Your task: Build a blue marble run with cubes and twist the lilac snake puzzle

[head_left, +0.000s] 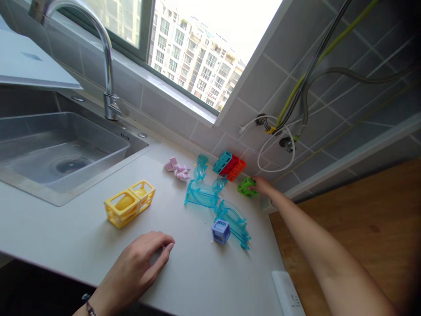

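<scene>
My right hand (261,185) reaches to the back of the counter and pinches a small green cage block (245,186). My left hand (141,263) rests on the counter near its front edge, fingers curled under with nothing seen in them. Between the hands lie clear teal curved track pieces (210,197) and a small purple cube (220,231). Against the wall stand a teal, a red and an orange block (229,165) in a row. Two joined yellow cage blocks (129,203) lie left of the track, and pink pieces (178,169) sit behind it.
A steel sink (62,149) with a tall tap (108,66) fills the left. Hoses and a white cable (279,140) hang on the tiled wall at the right. A white flat object (287,292) lies at the counter's right end, above a wooden floor (362,219).
</scene>
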The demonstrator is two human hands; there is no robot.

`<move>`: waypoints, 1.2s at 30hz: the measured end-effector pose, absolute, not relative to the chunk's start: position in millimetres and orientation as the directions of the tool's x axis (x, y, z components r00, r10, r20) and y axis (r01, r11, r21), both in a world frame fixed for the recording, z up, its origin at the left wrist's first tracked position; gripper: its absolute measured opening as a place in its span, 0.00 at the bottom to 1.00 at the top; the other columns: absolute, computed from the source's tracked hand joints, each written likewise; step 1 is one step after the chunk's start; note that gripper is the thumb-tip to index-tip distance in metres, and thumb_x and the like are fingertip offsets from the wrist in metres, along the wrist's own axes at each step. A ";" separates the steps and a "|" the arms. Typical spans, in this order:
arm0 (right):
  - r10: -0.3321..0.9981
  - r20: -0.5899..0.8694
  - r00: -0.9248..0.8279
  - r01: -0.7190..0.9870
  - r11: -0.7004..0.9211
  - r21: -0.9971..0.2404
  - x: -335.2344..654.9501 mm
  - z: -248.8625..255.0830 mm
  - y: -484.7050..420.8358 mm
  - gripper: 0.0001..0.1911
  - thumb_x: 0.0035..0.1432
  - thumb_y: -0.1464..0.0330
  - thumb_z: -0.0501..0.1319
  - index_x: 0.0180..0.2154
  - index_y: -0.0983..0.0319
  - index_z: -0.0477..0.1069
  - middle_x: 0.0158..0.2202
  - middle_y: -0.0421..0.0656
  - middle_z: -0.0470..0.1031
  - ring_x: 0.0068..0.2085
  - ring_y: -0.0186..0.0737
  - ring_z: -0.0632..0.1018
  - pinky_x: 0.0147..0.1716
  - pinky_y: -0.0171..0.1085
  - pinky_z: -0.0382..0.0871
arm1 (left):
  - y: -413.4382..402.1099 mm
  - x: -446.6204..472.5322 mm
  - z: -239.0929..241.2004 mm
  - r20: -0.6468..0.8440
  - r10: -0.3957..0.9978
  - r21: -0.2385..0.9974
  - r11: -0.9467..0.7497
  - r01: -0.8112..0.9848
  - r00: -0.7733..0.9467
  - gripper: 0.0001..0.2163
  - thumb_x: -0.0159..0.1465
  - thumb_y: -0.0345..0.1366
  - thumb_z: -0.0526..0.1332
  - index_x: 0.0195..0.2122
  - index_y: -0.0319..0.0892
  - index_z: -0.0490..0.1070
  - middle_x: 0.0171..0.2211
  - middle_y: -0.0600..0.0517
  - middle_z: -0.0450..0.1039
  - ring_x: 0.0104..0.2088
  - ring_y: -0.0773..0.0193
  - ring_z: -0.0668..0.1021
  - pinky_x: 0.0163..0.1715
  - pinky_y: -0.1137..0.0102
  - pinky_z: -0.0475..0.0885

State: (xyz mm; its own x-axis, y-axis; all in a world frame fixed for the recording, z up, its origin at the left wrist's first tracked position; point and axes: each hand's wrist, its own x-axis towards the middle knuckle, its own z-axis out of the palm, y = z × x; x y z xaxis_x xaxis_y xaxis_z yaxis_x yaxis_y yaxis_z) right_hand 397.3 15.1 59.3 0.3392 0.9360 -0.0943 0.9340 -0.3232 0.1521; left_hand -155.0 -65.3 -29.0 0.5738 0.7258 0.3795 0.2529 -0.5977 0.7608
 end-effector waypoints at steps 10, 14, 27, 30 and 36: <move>0.954 0.035 0.297 0.943 -0.298 0.148 389.4 44.7 60.2 0.23 0.56 0.66 0.70 0.52 0.65 0.76 0.52 0.57 0.77 0.53 0.56 0.78 0.51 0.44 0.70 | -64.2 -155.1 -29.5 0.345 0.749 0.788 -0.559 0.259 0.565 0.07 0.71 0.40 0.58 0.41 0.46 0.74 0.37 0.51 0.79 0.37 0.62 0.81 0.40 0.74 0.75; 0.952 0.060 0.299 0.939 -0.305 0.158 387.3 41.4 66.5 0.24 0.56 0.64 0.70 0.54 0.64 0.75 0.52 0.57 0.76 0.52 0.55 0.77 0.50 0.44 0.69 | -62.5 -155.1 -32.6 0.328 0.756 0.802 -0.540 0.257 0.566 0.07 0.70 0.40 0.58 0.41 0.46 0.74 0.37 0.51 0.80 0.37 0.62 0.81 0.39 0.75 0.75; 0.925 0.141 0.352 0.911 -0.373 0.175 374.5 33.2 57.2 0.28 0.59 0.57 0.67 0.57 0.64 0.72 0.53 0.58 0.71 0.53 0.57 0.74 0.50 0.47 0.69 | -61.6 -154.8 -34.9 0.314 0.774 0.801 -0.527 0.284 0.551 0.08 0.70 0.41 0.59 0.41 0.46 0.75 0.36 0.52 0.80 0.36 0.62 0.82 0.39 0.75 0.76; 0.929 0.147 0.339 0.914 -0.363 0.182 371.2 32.1 50.5 0.34 0.53 0.56 0.72 0.58 0.63 0.70 0.53 0.57 0.71 0.54 0.57 0.73 0.50 0.47 0.69 | -62.1 -154.6 -32.5 0.315 0.776 0.804 -0.525 0.281 0.547 0.08 0.70 0.41 0.58 0.40 0.46 0.75 0.35 0.51 0.80 0.35 0.62 0.82 0.38 0.75 0.76; 0.905 0.232 0.357 0.897 -0.402 0.185 363.6 21.9 41.0 0.32 0.55 0.58 0.71 0.58 0.62 0.67 0.55 0.57 0.68 0.56 0.59 0.69 0.49 0.48 0.69 | -61.5 -154.7 -29.3 0.311 0.778 0.805 -0.521 0.283 0.547 0.09 0.69 0.42 0.58 0.40 0.46 0.76 0.35 0.51 0.81 0.34 0.63 0.82 0.37 0.76 0.76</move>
